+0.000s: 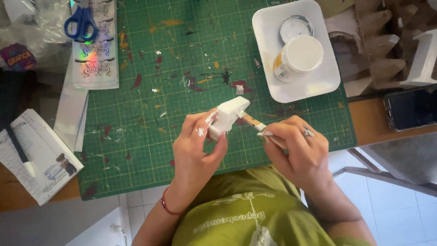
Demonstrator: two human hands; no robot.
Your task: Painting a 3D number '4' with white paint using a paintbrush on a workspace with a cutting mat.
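Holding a small white block in your left hand, you keep it raised just above the green cutting mat, near the mat's front edge. Your left grip is pinched on the block, thumb under it and fingers curled over its near side; white paint marks those fingers. Your right hand is closed around a thin brush, fingertips pressed together on its handle.

The brush is what the next stroke turns on: its long axis runs from your right grip up and leftward, and its tip meets the right-hand face of the block. So the block lies to the left of your right grip, just beside it, and the two hands are nearly touching. Your left hand is the one on the block; your right reaches it only through the brush.

Counting across the mat: one block, one brush. On the mat's far right corner sits one white tray, with one open pot of white paint and one round lid behind it. At the mat's far left corner lies one pair of blue scissors.
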